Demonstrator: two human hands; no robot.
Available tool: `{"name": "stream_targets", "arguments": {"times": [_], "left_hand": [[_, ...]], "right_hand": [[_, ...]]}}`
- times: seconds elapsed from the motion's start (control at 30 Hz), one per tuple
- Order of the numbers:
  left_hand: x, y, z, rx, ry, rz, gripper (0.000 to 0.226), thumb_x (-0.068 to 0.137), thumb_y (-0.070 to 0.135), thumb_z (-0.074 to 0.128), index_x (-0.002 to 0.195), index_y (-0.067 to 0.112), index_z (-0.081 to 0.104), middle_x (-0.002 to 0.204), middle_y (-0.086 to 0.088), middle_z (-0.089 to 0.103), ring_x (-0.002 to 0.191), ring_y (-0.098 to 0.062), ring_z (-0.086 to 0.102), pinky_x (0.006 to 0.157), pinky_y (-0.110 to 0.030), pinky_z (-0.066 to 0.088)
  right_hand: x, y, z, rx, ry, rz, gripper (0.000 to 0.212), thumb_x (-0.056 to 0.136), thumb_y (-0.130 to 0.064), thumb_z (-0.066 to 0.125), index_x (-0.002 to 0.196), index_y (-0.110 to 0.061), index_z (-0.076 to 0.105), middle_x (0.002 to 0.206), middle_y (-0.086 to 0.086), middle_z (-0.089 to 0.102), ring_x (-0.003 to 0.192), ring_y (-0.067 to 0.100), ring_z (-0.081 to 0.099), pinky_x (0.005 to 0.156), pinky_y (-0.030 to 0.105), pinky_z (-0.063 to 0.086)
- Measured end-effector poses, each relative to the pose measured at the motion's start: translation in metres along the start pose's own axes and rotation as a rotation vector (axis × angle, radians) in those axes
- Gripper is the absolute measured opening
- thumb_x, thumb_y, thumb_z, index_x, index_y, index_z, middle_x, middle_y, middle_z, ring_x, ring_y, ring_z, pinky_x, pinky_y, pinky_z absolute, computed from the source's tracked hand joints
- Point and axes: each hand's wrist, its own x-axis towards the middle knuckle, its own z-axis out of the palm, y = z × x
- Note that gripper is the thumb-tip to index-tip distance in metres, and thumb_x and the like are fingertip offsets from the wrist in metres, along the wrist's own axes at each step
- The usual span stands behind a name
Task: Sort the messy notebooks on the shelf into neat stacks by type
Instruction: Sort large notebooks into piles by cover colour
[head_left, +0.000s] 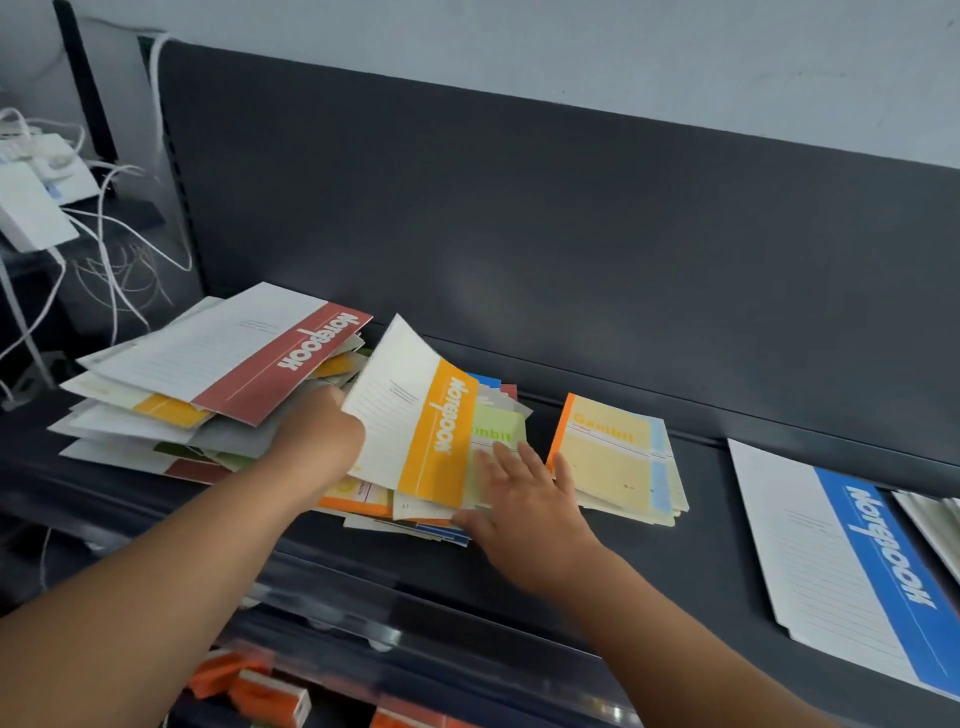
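Yellow notebook (415, 415) tilted between left hand (317, 436), right hand (524, 499).

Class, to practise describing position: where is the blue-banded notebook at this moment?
In the head view, the blue-banded notebook lies flat at the far right of the shelf, apart from the pale yellow notebook stack to its left.

Paper notebooks (218, 358) with smooth, faintly sheened covers, among them the orange-banded notebook (415, 415) bending in my left hand (317, 436), lie on a matt dark-grey shelf (649, 561) that looks like painted metal; a glossy clear plastic strip (337, 618) edges its front, with white plastic-sheathed cables (156, 88) alongside.
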Motion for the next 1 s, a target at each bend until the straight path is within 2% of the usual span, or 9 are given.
{"name": "stream_targets", "arguments": {"times": [0.1, 0.2, 0.3, 0.4, 0.5, 0.63, 0.77, 0.87, 1.0], "left_hand": [[0.002, 0.002, -0.01, -0.192, 0.078, -0.009, 0.023, 0.095, 0.005, 0.039, 0.11, 0.014, 0.053, 0.108, -0.005, 0.061, 0.087, -0.024, 0.061, 0.061, -0.036, 0.057], [0.001, 0.007, -0.016, -0.312, 0.109, -0.008, 0.024, 0.096, 0.003, 0.038, 0.111, 0.014, 0.053, 0.106, -0.005, 0.062, 0.084, -0.02, 0.061, 0.056, -0.031, 0.054], [-0.002, 0.013, -0.017, -0.371, 0.119, 0.01, 0.024, 0.097, 0.003, 0.039, 0.108, 0.017, 0.056, 0.098, 0.001, 0.062, 0.079, -0.013, 0.06, 0.058, -0.032, 0.055], [-0.005, 0.018, -0.015, -0.428, 0.125, 0.009, 0.021, 0.098, 0.003, 0.039, 0.099, 0.018, 0.054, 0.086, 0.005, 0.061, 0.077, -0.012, 0.06, 0.062, -0.033, 0.056], [-0.009, 0.024, -0.012, -0.488, 0.139, 0.001, 0.019, 0.099, 0.003, 0.041, 0.099, 0.018, 0.053, 0.081, 0.008, 0.06, 0.074, -0.01, 0.059, 0.061, -0.03, 0.053], [-0.008, 0.029, -0.012, -0.561, 0.146, -0.019, 0.023, 0.098, 0.005, 0.046, 0.087, 0.022, 0.057, 0.086, 0.006, 0.064, 0.077, -0.011, 0.062, 0.064, -0.031, 0.054], [-0.005, 0.033, -0.009, -0.635, 0.163, -0.06, 0.019, 0.098, 0.004, 0.046, 0.105, 0.017, 0.059, 0.086, 0.006, 0.065, 0.079, -0.013, 0.063, 0.067, -0.035, 0.057], [-0.007, 0.038, -0.005, -0.673, 0.157, -0.072, 0.018, 0.098, 0.004, 0.047, 0.101, 0.017, 0.058, 0.085, 0.004, 0.065, 0.078, -0.014, 0.063, 0.069, -0.037, 0.058], [-0.009, 0.04, 0.001, -0.666, 0.131, -0.063, 0.027, 0.098, 0.004, 0.046, 0.085, 0.025, 0.056, 0.086, 0.004, 0.064, 0.08, -0.014, 0.063, 0.068, -0.036, 0.057]], "right_hand": [[0.001, 0.002, 0.003, -0.083, 0.018, 0.012, 0.067, 0.096, -0.06, 0.029, 0.152, -0.024, 0.018, 0.161, -0.001, 0.016, 0.15, 0.025, -0.006, 0.114, 0.056, -0.015], [-0.002, 0.003, 0.001, -0.111, 0.063, -0.031, 0.061, 0.096, -0.058, 0.035, 0.148, -0.026, 0.028, 0.155, -0.004, 0.03, 0.149, 0.026, -0.002, 0.11, 0.059, -0.018], [-0.007, 0.003, 0.004, -0.117, 0.154, -0.102, 0.052, 0.095, -0.052, 0.047, 0.138, -0.024, 0.046, 0.143, -0.002, 0.049, 0.148, 0.026, 0.016, 0.113, 0.056, -0.012], [-0.008, 0.007, 0.016, -0.17, 0.362, -0.195, 0.032, 0.076, -0.042, 0.076, 0.1, -0.022, 0.071, 0.1, -0.004, 0.073, 0.114, 0.025, 0.063, 0.108, 0.053, 0.03], [-0.01, 0.01, 0.023, -0.038, 0.483, -0.248, 0.034, 0.062, -0.021, 0.087, 0.092, -0.018, 0.073, 0.09, 0.0, 0.075, 0.087, 0.022, 0.072, 0.081, 0.036, 0.057], [-0.01, 0.021, 0.012, 0.127, 0.607, -0.188, 0.04, 0.062, 0.0, 0.074, 0.1, -0.013, 0.071, 0.09, 0.002, 0.074, 0.068, 0.021, 0.07, 0.052, 0.024, 0.054], [-0.016, 0.034, -0.02, 0.399, 0.796, -0.02, 0.037, 0.077, 0.003, 0.051, 0.105, -0.01, 0.071, 0.087, 0.005, 0.073, 0.067, 0.021, 0.065, 0.06, 0.021, 0.051], [-0.021, 0.055, -0.043, 0.566, 0.906, 0.099, 0.031, 0.091, -0.011, 0.041, 0.104, -0.013, 0.07, 0.077, -0.005, 0.064, 0.063, 0.006, 0.044, 0.061, 0.003, 0.035], [-0.02, 0.083, -0.053, 0.503, 1.063, 0.203, 0.029, 0.094, -0.015, 0.041, 0.104, -0.01, 0.068, 0.075, -0.008, 0.058, 0.069, 0.011, 0.049, 0.062, 0.02, 0.037]]}}
